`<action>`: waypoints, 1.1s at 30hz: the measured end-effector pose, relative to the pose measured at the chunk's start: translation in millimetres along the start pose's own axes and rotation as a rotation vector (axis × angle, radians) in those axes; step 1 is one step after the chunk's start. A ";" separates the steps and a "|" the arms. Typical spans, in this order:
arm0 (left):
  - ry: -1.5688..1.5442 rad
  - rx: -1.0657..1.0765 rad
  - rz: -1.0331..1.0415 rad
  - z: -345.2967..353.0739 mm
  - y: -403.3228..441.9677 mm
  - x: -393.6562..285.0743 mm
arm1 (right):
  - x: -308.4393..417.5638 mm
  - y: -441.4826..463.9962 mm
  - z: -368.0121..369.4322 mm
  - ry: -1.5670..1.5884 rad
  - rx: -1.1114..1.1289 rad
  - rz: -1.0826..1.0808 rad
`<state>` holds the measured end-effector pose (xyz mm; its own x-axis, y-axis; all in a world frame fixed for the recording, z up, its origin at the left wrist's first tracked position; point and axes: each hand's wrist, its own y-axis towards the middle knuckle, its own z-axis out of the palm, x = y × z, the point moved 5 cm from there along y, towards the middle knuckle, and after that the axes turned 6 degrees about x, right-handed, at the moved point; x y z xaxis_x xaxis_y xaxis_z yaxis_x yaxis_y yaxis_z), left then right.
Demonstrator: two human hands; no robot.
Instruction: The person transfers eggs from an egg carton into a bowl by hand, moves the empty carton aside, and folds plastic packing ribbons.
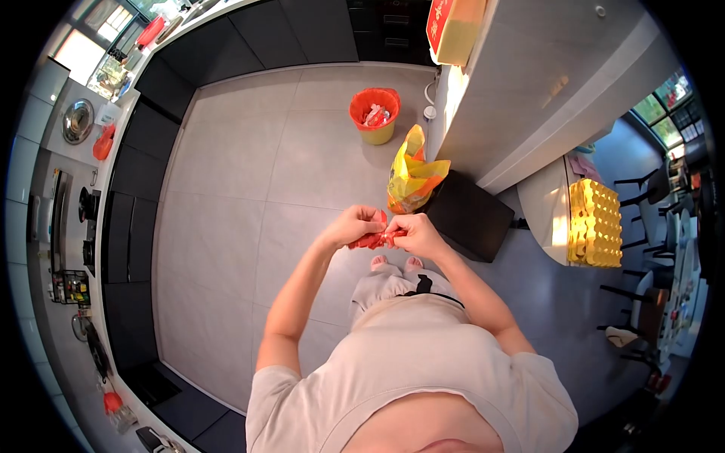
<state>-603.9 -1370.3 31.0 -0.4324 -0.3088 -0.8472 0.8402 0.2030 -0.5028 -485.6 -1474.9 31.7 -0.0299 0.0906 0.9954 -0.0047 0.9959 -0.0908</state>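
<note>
A crumpled red plastic bag is held in front of my body, above the floor. My left hand pinches it from the left side. Close beside it, my right hand grips the other end with bent fingers. Just beyond my hands stands a yellow and orange plastic bag. Farther off on the floor is a yellow bin with a red liner, holding some crumpled waste.
Dark cabinets and a counter line the left and back. A black box stands right of my hands, below a grey wall unit. Yellow egg trays rest on a rounded table; chairs are farther right.
</note>
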 end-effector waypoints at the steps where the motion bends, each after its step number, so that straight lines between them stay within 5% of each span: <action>1: -0.062 0.086 -0.035 -2.5 1.1 2.9 | -5.7 -0.7 1.0 0.011 0.045 -0.020; 6: -0.693 0.149 -0.158 2.0 6.6 19.0 | -24.9 0.1 9.2 0.495 -0.034 -0.021; 10: -1.087 0.191 0.243 15.4 30.5 48.5 | -31.1 9.1 9.6 0.709 -0.285 -0.059; 15: -0.505 -0.490 0.568 32.7 20.4 28.6 | -18.0 17.2 4.7 0.763 -0.452 -0.101; 19: -0.190 -0.774 0.598 42.9 -1.2 4.2 | -5.0 17.6 9.3 0.674 -0.502 -0.115; 25: 0.101 -0.867 0.560 44.1 -18.9 -14.1 | -12.5 24.2 6.9 0.783 -0.442 -0.129; 33: -0.341 -0.627 0.563 18.8 3.2 9.0 | -23.7 28.7 7.8 0.989 -0.336 0.044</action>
<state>-598.9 -1389.9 25.0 0.1919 -0.2490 -0.9493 0.5230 0.8444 -0.1157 -492.8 -1448.5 5.2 0.8086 -0.0588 0.5854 0.2596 0.9285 -0.2654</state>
